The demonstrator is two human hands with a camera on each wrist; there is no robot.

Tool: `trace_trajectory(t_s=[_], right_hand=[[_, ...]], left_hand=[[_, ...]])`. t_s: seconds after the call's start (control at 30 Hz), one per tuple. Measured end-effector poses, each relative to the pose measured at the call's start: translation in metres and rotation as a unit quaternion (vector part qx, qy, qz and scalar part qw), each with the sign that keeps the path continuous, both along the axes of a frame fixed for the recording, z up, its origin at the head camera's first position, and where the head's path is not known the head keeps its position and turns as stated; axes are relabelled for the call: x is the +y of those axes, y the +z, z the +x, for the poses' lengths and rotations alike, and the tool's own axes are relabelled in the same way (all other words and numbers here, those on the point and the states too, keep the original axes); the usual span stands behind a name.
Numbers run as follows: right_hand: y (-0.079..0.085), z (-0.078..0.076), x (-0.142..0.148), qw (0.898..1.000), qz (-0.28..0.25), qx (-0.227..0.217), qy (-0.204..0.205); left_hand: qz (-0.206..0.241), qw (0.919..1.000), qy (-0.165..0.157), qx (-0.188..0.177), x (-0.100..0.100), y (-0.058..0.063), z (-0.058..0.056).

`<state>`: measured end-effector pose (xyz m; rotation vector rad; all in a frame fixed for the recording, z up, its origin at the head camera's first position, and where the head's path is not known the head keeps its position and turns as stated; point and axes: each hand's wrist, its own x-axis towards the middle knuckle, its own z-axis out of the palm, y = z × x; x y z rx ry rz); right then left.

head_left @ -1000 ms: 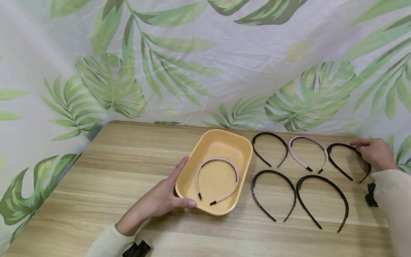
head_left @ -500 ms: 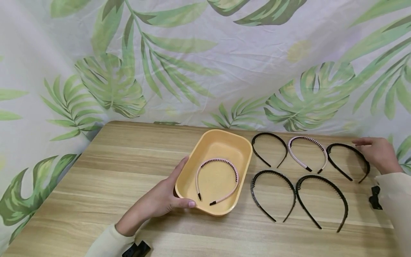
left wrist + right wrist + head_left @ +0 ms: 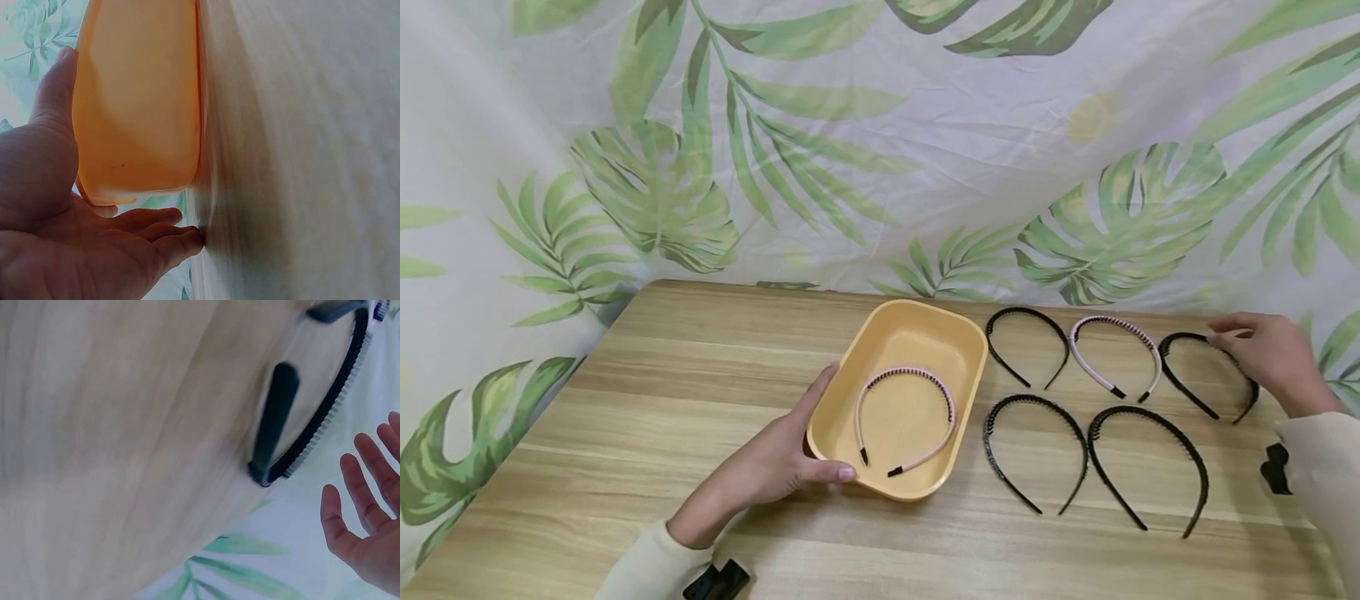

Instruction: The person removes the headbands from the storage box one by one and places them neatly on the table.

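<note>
In the head view, my left hand [image 3: 775, 458] holds the near left corner of a yellow plastic basin [image 3: 887, 321], thumb at its near rim and fingers along its left side. The left wrist view shows the basin [image 3: 140, 106] between thumb and fingers. Inside lies a pink headband [image 3: 910, 372] with dark teeth. At the far right, my right hand [image 3: 1273, 358] hovers at a black headband [image 3: 1180, 392], partly covering it. In the right wrist view its fingers are spread, apart from the toothed black headband [image 3: 322, 415].
Along the back lie another black headband [image 3: 1027, 310] and a pink one [image 3: 1116, 320]. Two dark headbands [image 3: 1037, 400] [image 3: 1195, 450] lie in front of them. A leaf-print cloth [image 3: 850, 167] hangs behind the wooden table [image 3: 700, 367].
My right hand has shifted a little right, then back left over the end black headband. The left hand and basin stay in place, and the headbands lie as before.
</note>
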<state>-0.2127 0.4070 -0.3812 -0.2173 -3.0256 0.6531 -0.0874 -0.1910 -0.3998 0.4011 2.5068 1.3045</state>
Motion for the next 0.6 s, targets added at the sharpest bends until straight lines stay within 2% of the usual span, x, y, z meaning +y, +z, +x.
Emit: trace_trajectory(t_s=[0.23, 0.47, 0.6], right_hand=[[0.009, 0.006, -0.020, 0.998, 0.000, 0.022, 0.050], [0.020, 0.009, -0.041, 0.991, 0.009, 0.066, 0.113], [0.026, 0.015, -0.056, 0.989, 0.006, 0.076, 0.130]], left_hand=[[-0.005, 1.0000, 0.002, 0.001, 0.000, 0.001, 0.000], [0.029, 0.9994, -0.007, -0.018, 0.000, 0.001, -0.001], [0.034, 0.9991, -0.011, -0.023, 0.001, 0.000, -0.001]])
